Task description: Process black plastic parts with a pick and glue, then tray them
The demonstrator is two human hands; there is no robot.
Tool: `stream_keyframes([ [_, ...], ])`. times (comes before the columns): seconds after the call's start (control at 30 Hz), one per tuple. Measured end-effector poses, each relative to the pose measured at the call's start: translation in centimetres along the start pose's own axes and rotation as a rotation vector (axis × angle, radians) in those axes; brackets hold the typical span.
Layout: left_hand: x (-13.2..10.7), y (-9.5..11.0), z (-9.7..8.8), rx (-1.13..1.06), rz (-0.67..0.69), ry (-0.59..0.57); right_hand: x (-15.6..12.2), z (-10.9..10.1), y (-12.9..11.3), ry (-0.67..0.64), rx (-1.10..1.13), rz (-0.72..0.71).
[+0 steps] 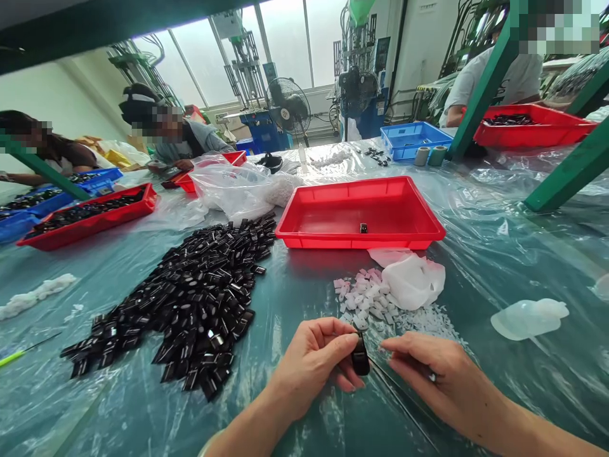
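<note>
My left hand [321, 355] pinches a small glossy black plastic part [360, 355] between thumb and fingers, upright above the table. Just to its right is my right hand [428, 371], its fingers loosely bent and slightly apart, with nothing visible between the tips. A small shiny spot shows among the right fingers; I cannot make out what it is. Below and between the hands lies a thin dark metal tool [402, 400], partly hidden by the right hand. Small whitish translucent pieces [368, 295] lie in a heap beyond my hands. A large pile of black parts [190, 298] spreads to the left.
A red tray [356, 241] with one black part [363, 228] stands ahead. A crumpled white bag [413, 279] and a flat translucent item [529, 318] lie to the right. Green posts [566, 171] rise at the right. Co-workers sit beyond, beside more trays [90, 219].
</note>
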State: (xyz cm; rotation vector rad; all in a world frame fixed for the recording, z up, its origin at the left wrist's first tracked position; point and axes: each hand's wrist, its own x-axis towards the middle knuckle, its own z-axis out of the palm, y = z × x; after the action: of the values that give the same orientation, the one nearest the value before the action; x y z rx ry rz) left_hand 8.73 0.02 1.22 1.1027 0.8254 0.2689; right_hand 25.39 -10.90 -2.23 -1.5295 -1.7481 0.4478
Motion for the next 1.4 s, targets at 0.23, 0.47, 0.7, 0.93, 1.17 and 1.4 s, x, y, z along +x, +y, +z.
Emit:
stream_keyframes([
  [0.23,0.0,0.3,0.2,0.027,-0.025,0.042,1.5,-3.3,-0.3,-0.05,-0.117,0.188],
  [0.47,-0.1,0.2,0.1,0.009,-0.032,0.053,-1.1,-5.1,-0.2,-0.459,-0.433,0.138],
  [0.7,0.2,0.1,0.1,-0.021,-0.031,0.061,-1.8,-3.4,-0.6,-0.358,-0.646,-0.124],
  [0.93,0.1,0.2,0.1,-0.065,-0.019,0.106,-1.8,-2.7,-0.2,-0.287,-0.661,-0.1],
  [1.17,-0.1,0.1,0.3,-0.148,0.017,0.106,-0.6,-2.5,-1.4,-0.343,-0.422,0.099],
  [1.4,-0.2,0.1,0.7,-0.173,0.016,0.096,0.1,-1.6,-1.4,-0.304,-0.173,0.28],
])
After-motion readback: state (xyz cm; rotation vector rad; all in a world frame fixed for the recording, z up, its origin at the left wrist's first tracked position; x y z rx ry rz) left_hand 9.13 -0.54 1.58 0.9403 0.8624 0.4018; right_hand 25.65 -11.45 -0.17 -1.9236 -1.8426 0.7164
